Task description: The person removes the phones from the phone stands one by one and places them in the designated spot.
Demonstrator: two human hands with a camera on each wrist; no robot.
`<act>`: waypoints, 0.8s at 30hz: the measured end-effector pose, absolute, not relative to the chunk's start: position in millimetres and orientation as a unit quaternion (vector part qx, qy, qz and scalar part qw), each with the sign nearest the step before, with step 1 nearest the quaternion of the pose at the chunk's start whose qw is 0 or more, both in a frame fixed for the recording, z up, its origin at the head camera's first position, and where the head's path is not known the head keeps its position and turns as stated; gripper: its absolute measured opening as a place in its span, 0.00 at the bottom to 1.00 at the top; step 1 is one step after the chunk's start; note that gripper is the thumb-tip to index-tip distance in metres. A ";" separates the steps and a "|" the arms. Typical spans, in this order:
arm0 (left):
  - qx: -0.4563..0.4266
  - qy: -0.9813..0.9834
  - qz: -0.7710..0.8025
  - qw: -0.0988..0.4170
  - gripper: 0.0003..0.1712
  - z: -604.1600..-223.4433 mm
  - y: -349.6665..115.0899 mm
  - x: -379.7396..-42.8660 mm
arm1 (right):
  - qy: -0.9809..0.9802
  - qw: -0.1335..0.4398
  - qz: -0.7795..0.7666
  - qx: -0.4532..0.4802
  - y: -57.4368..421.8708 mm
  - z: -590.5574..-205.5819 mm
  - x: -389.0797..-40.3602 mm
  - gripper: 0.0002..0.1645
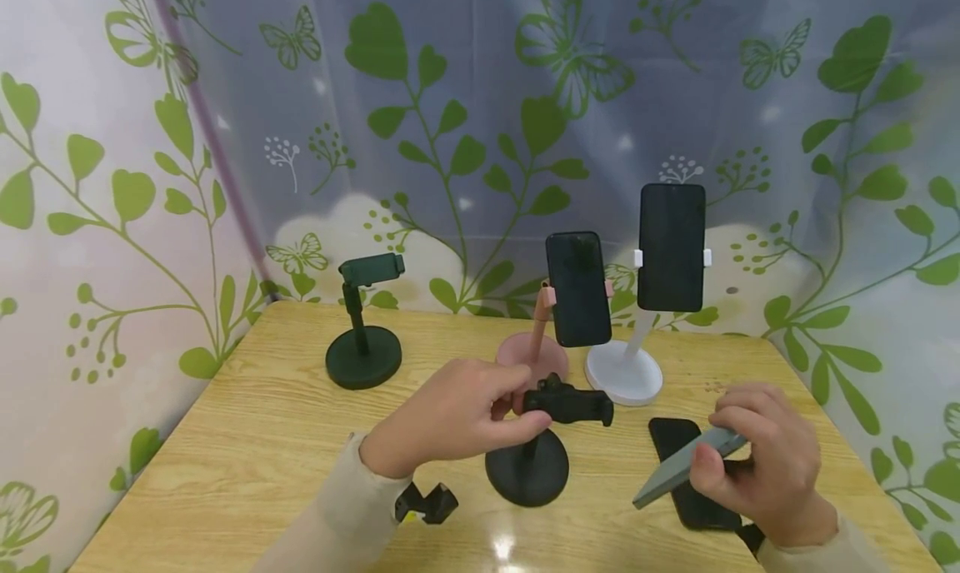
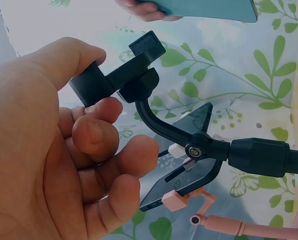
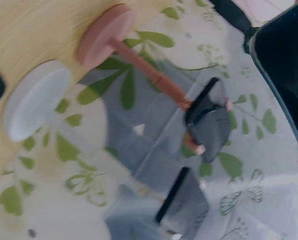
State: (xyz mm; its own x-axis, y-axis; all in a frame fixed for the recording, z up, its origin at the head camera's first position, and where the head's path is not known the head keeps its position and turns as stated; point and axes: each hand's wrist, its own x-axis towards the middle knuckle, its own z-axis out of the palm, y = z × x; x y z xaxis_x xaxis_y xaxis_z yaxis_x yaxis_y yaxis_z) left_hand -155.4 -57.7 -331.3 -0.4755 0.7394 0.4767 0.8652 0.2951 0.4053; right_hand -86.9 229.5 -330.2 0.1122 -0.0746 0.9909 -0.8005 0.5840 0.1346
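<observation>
My left hand point(image 1: 468, 406) pinches one end of the clamp point(image 1: 572, 403) on a black phone stand, whose round base point(image 1: 527, 470) rests on the table. In the left wrist view, thumb and forefinger grip the clamp point(image 2: 120, 70) while the other fingers point(image 2: 106, 197) curl loosely below; no phone sits in it. My right hand point(image 1: 776, 460) holds a blue-green phone point(image 1: 678, 473), tilted, to the right of the black stand. That phone point(image 3: 286, 65) shows its dark screen at the right edge of the right wrist view. A black phone point(image 1: 701, 494) lies on the table beneath it.
Behind the black stand, a pink stand point(image 1: 534, 355) and a white stand point(image 1: 624, 373) each hold a phone upright. A dark green stand point(image 1: 364, 356) with no phone is at the back left. Patterned curtain point(image 1: 465, 140) borders the wooden table point(image 1: 240, 440).
</observation>
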 end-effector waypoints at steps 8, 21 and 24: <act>-0.507 -0.794 -0.322 0.095 0.19 -330.7 -59.2 -156.7 | -0.671 0.628 0.221 0.328 264.0 -344.0 -87.2 0.29; -0.498 -0.802 -0.319 0.083 0.18 -330.2 -60.4 -156.9 | -0.768 0.575 0.105 0.262 335.2 -370.9 -97.7 0.29; -0.496 -0.803 -0.322 0.072 0.19 -329.3 -60.4 -156.9 | -0.791 0.554 0.084 0.247 354.5 -379.0 -102.3 0.27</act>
State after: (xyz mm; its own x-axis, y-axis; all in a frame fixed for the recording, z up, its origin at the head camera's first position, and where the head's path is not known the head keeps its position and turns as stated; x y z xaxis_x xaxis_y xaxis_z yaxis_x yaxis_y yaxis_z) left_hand -156.9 -60.4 -329.3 -0.4972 0.7510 0.4346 0.8434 0.3006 0.4454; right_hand -102.3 354.5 -379.0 -0.2644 -0.2984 0.9171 -0.4835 0.8638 0.1416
